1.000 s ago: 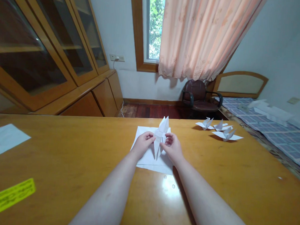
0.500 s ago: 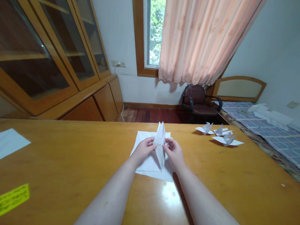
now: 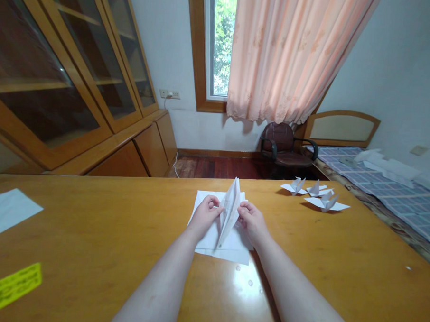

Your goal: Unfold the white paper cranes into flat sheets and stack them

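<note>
Left fingers [image 3: 216, 211] pinch left side of folded paper [image 3: 230, 209]; right fingers [image 3: 245, 211] meet its right edge, cannot tell whether gripping; paper tilted above white sheets [image 3: 205, 237], around middle of far edge of desk [image 3: 127, 214]; slim pointed form looks well folded, lacks spread wings of three paper birds [image 3: 326, 203] at far right corner; since earlier frame, near tip swung toward left edge.

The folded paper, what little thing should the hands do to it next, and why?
Maybe gently squeeze the folded paper flatter along its length. The left hand and right hand already have it by opposite sides, and its layers look slightly apart, so a soft pinch would probably neaten it.
</note>
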Demonstrator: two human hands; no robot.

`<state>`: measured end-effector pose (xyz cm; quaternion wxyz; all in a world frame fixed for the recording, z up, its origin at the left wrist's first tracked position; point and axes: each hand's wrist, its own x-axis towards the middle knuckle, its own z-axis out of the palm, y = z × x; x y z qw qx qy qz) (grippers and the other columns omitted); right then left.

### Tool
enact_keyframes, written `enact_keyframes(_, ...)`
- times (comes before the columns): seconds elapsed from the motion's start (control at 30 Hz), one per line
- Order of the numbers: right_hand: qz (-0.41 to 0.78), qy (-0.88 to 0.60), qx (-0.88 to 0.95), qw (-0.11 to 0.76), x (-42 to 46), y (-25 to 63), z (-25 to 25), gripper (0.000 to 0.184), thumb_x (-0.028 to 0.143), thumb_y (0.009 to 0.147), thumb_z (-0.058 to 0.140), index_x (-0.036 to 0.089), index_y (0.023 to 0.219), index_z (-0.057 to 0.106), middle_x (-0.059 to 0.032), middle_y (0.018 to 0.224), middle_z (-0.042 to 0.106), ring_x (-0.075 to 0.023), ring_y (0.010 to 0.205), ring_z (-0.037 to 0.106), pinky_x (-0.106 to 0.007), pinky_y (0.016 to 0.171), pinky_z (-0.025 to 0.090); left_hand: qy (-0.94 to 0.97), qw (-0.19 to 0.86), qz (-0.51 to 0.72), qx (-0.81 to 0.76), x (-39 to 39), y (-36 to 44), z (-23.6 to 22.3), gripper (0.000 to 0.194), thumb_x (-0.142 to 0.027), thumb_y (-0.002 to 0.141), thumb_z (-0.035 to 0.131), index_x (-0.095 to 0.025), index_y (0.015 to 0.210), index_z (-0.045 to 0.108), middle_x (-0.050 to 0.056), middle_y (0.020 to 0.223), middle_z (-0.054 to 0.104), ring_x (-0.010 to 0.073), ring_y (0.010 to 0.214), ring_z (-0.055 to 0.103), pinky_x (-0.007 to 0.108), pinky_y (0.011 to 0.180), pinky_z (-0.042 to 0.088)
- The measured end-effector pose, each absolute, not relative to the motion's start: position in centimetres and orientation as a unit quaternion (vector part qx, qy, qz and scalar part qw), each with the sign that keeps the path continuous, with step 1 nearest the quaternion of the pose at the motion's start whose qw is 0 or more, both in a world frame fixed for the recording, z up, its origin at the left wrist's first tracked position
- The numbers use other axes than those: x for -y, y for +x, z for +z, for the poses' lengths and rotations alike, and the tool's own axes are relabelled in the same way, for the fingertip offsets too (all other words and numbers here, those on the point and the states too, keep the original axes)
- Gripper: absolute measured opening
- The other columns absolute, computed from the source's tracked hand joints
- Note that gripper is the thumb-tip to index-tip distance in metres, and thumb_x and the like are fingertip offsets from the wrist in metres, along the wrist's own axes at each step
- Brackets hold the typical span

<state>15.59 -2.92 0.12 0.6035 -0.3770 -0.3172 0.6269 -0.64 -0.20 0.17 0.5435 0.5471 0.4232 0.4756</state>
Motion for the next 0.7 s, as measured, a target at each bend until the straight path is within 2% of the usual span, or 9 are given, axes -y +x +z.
enact_keyframes(0.1, 0.647, -0.356, 0.335, 0.585, 2.96, 15.46, 0.19, 0.031, 0.032, 0.059, 0.077, 0.020, 0.083, 0.061, 0.0001, 0.072, 0.065, -0.0118, 0.064, 0.057, -0.025, 0.063, 0.044, 0.586, 0.523, 0.450, -0.425, 0.34, -0.62, 0.42, 0.019, -0.031, 0.073, 0.060, -0.017, 0.084, 0.055, 0.002, 0.084, 0.058, 0.0130, 0.076, 0.056, 0.024, 0.069, 0.043)
enact_keyframes(0.27, 0.623, -0.366, 0.355, 0.593, 2.97, 15.39, -0.09, 0.022, 0.032, 0.062, 0.074, 0.020, 0.076, 0.063, 0.0015, 0.067, 0.062, -0.0108, 0.059, 0.054, -0.025, 0.060, 0.042, 0.597, 0.542, 0.422, -0.414, 0.68, -0.36, 0.47, 0.024, -0.029, 0.070, 0.063, -0.017, 0.087, 0.053, 0.002, 0.084, 0.060, 0.0151, 0.077, 0.058, 0.026, 0.071, 0.044)
enact_keyframes(0.4, 0.596, -0.394, 0.389, 0.582, 3.07, 15.40, -0.15, 0.019, 0.032, 0.063, 0.073, 0.020, 0.075, 0.065, 0.0025, 0.064, 0.059, -0.0089, 0.055, 0.049, -0.023, 0.056, 0.038, 0.632, 0.497, 0.410, -0.431, 0.67, -0.31, 0.41, 0.018, -0.026, 0.070, 0.059, -0.016, 0.085, 0.057, 0.005, 0.086, 0.062, 0.0173, 0.082, 0.058, 0.028, 0.076, 0.044)
enact_keyframes(0.57, 0.569, -0.417, 0.369, 0.606, 3.01, 15.50, 0.08, 0.022, 0.035, 0.065, 0.071, 0.021, 0.079, 0.062, 0.0034, 0.064, 0.058, -0.0094, 0.055, 0.049, -0.023, 0.055, 0.038, 0.653, 0.440, 0.403, -0.465, 0.59, -0.57, 0.54, 0.014, -0.030, 0.074, 0.054, -0.016, 0.073, 0.056, 0.002, 0.074, 0.058, 0.0153, 0.073, 0.054, 0.026, 0.069, 0.041)
enact_keyframes(0.7, 0.456, -0.488, 0.361, 0.651, 2.73, 15.87, -0.12, 0.022, 0.037, 0.065, 0.069, 0.021, 0.077, 0.058, 0.0033, 0.066, 0.057, -0.0110, 0.058, 0.049, -0.024, 0.056, 0.038, 0.631, 0.437, 0.425, -0.479, 0.77, -0.58, 0.73, 0.016, -0.033, 0.075, 0.053, -0.017, 0.070, 0.051, -0.002, 0.068, 0.053, 0.0134, 0.067, 0.051, 0.024, 0.065, 0.039)
